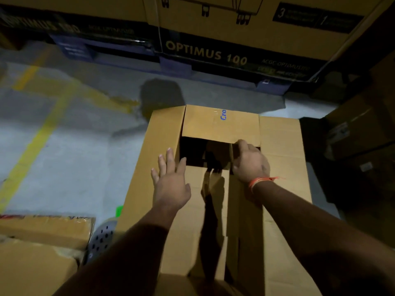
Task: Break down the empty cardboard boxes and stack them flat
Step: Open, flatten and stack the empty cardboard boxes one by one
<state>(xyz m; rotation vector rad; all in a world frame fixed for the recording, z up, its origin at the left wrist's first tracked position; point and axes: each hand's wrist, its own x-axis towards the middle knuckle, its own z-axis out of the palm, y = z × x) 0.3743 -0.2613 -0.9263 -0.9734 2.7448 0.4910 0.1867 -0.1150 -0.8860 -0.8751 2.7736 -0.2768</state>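
Note:
A large brown cardboard box [154,150] stands on the floor in front of me, its top flaps partly folded in with a dark opening in the middle. My left hand [171,182] is spread open with straight fingers over the left flap, beside the opening. My right hand [249,163] curls its fingers round the edge of the near-right flap [245,210] at the opening. An orange thread band is on the right wrist. The far flap [220,124] carries blue lettering.
Big printed "OPTIMUS 100" cartons [235,39] line the far side on blue pallets. More brown boxes [38,242] sit at the lower left and dark boxes [359,133] at the right. The grey floor [64,129] has yellow lines. A perforated shoe [102,238] shows beside the box.

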